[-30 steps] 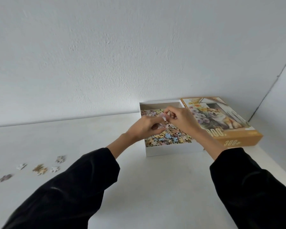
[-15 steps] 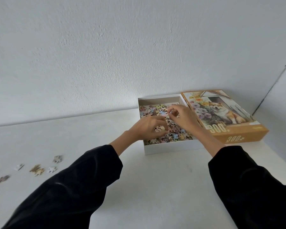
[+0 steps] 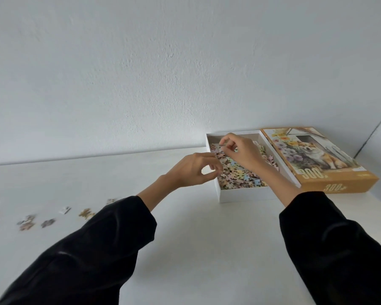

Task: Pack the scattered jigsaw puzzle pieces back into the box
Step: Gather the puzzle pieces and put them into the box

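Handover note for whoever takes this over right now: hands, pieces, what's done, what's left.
Left hand: at the box's left wall, fingers curled, thumb near forefinger. I see nothing in it but cannot be sure.
Right hand: over the box, fingertips pinched together. I cannot tell whether they hold a piece.
White box: open on the table, with the lid close beside it on the right.
Done: a heap of puzzle pieces is already in the box.
Left: a handful of loose pieces on the table, far left.
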The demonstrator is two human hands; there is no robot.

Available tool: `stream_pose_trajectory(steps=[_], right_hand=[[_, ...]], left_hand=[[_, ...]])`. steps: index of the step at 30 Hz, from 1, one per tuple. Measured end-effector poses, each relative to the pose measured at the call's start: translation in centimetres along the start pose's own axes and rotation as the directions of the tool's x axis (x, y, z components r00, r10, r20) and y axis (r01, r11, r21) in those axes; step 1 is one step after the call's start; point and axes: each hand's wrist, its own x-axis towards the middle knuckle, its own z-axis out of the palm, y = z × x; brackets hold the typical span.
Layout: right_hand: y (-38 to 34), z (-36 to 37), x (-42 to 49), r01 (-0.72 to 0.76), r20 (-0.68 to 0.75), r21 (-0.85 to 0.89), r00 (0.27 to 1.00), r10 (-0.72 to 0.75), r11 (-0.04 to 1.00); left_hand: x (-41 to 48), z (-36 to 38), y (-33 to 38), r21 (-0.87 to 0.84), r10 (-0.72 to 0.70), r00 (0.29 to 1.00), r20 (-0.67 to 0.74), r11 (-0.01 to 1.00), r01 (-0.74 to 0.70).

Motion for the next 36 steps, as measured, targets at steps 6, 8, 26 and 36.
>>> stream_pose_trajectory(steps=[6, 8, 26, 36], right_hand=[[-6.6, 4.3, 0.4, 0.06, 0.036, 0.088, 0.997, -0.064, 0.994], [-9.1, 6.4, 0.5, 0.071, 0.077, 0.111, 0.994, -0.079, 0.991], [-20.0, 23.3, -4.1, 0.156, 0.287, 0.056, 0.943, -0.166, 0.986], [-19.6, 23.2, -4.6, 0.094, 0.16, 0.021, 0.982, -0.096, 0.995]], left_hand=[[-7.1, -4.8, -2.0, 0.034, -0.125, 0.992, -0.025, 0.991, 0.126], [-9.8, -6.2, -2.9, 0.041, -0.168, 0.985, -0.048, 0.985, 0.17], [-31.1, -8.5, -12.0, 0.099, -0.497, 0.861, -0.109, 0.856, 0.507], [-31.6, -7.9, -12.5, 0.053, -0.499, 0.853, -0.152, 0.858, 0.511]])
